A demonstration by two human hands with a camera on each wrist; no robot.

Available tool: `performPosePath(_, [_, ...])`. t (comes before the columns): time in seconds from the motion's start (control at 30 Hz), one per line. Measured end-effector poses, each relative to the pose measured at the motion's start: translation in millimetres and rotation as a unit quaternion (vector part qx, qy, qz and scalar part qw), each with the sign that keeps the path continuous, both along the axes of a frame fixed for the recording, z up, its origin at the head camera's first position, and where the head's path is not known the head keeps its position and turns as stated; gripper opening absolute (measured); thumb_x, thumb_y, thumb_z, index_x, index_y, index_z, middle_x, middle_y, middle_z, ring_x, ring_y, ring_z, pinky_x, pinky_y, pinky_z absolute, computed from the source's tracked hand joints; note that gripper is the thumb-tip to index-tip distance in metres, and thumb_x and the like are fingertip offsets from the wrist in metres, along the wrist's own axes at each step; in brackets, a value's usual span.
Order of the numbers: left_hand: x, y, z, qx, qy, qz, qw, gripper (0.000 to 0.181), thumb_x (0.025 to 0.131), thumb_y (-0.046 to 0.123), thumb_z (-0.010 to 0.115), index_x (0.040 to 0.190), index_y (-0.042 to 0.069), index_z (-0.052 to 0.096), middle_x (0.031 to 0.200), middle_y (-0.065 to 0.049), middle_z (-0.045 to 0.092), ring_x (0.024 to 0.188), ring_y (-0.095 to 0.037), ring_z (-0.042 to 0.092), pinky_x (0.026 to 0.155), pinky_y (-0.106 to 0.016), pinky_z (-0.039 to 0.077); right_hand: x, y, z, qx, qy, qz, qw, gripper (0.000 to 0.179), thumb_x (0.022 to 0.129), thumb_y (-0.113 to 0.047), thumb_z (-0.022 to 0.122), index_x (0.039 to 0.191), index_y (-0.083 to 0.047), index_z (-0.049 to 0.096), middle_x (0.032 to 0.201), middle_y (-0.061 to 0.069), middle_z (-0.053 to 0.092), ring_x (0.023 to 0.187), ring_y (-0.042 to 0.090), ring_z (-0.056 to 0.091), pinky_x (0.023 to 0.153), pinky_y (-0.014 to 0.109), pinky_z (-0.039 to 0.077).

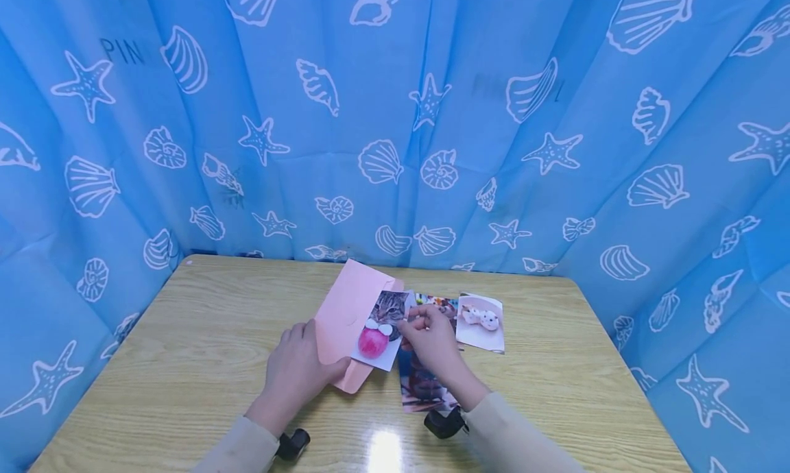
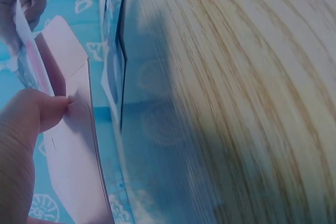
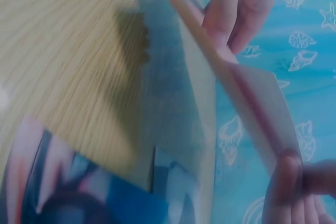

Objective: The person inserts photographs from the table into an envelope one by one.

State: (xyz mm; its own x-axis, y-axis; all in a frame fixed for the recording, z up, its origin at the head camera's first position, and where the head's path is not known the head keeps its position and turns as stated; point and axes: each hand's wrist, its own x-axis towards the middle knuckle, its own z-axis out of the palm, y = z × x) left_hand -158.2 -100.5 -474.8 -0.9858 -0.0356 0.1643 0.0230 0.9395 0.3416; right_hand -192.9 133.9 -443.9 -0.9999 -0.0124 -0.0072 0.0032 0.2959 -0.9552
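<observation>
A pink envelope (image 1: 348,301) is gripped by my left hand (image 1: 299,363), its thumb on the near side by the opening. My right hand (image 1: 435,339) pinches the right edge of a photo (image 1: 385,329) showing a tabby cat and a bright pink ball. That photo lies across the envelope's open side, and in the left wrist view the thumb (image 2: 52,108) sits right at the photo's lower edge and the envelope flap (image 2: 65,45). Beneath my right hand, a darker photo (image 1: 420,391) lies on the table, partly covered by the hand and wrist.
A photo of two small white animal figures (image 1: 480,322) lies to the right on the wooden table (image 1: 549,384). Beside it a colourful photo (image 1: 438,300) is partly hidden by my right hand. A blue shell-patterned curtain (image 1: 395,116) hangs behind the table.
</observation>
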Motion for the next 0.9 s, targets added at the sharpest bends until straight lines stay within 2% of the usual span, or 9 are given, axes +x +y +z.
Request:
performPosePath(0.1, [0.6, -0.2, 0.0, 0.004, -0.003, 0.0, 1.0, 0.105, 0.069, 0.068, 0.071, 0.135, -0.009, 0.045, 0.125, -0.025, 0.053, 0.112, -0.037, 0.051, 0.085, -0.052, 0.049, 7.0, -6, 13.6, -0.022, 0.003, 0.018, 0.9996, 0.026, 0.092, -0.009, 0.065, 0.113, 0.004, 0.056, 0.083, 0.015, 0.067, 0.064, 0.027, 0.068, 0.062, 0.04, 0.057])
performPosePath(0.23, [1.1, 0.0, 0.7, 0.007, -0.01, 0.006, 0.9999, 0.106, 0.069, 0.068, 0.071, 0.135, -0.009, 0.044, 0.125, -0.025, 0.053, 0.111, -0.037, 0.051, 0.085, -0.052, 0.049, 6.7, -10, 16.0, -0.062, 0.0, 0.034, 0.9975, 0.028, 0.093, -0.003, 0.061, 0.117, 0.009, 0.054, 0.088, 0.022, 0.067, 0.069, 0.03, 0.068, 0.064, 0.038, 0.057])
performPosePath(0.33, [1.0, 1.3, 1.4, 0.007, -0.018, 0.012, 0.9997, 0.106, 0.068, 0.069, 0.071, 0.136, -0.009, 0.043, 0.126, -0.025, 0.052, 0.111, -0.037, 0.051, 0.086, -0.052, 0.049, -0.1, -12, 4.9, -0.072, 0.0, 0.034, 0.9969, 0.028, 0.093, -0.004, 0.062, 0.118, 0.008, 0.054, 0.088, 0.019, 0.068, 0.07, 0.024, 0.068, 0.065, 0.038, 0.057])
performPosePath(0.53, [1.1, 3.0, 1.9, 0.007, -0.025, 0.02, 0.9995, 0.107, 0.068, 0.069, 0.07, 0.137, -0.008, 0.043, 0.128, -0.025, 0.051, 0.113, -0.037, 0.05, 0.086, -0.053, 0.049, -6.2, -20, 0.1, -0.052, -0.006, 0.016, 0.9985, 0.029, 0.091, -0.001, 0.062, 0.118, 0.006, 0.053, 0.084, 0.017, 0.069, 0.065, 0.025, 0.068, 0.067, 0.043, 0.057])
performPosePath(0.73, [1.3, 3.9, 2.1, 0.005, -0.026, 0.022, 0.9994, 0.107, 0.069, 0.069, 0.069, 0.138, -0.008, 0.042, 0.128, -0.025, 0.051, 0.113, -0.037, 0.05, 0.087, -0.053, 0.049, -12.3, -31, -5.2, -0.028, 0.0, 0.005, 0.9996, 0.033, 0.088, -0.001, 0.062, 0.12, 0.004, 0.051, 0.083, 0.015, 0.069, 0.061, 0.023, 0.068, 0.058, 0.033, 0.056])
performPosePath(0.9, [3.3, 4.5, 3.1, 0.003, -0.019, 0.015, 0.9997, 0.107, 0.069, 0.07, 0.068, 0.137, -0.008, 0.043, 0.127, -0.025, 0.051, 0.113, -0.037, 0.051, 0.086, -0.052, 0.049, -13.7, -37, -11.1, -0.013, -0.003, -0.007, 0.9999, 0.042, 0.087, -0.001, 0.063, 0.126, 0.0, 0.049, 0.086, 0.01, 0.067, 0.06, 0.021, 0.068, 0.056, 0.031, 0.056])
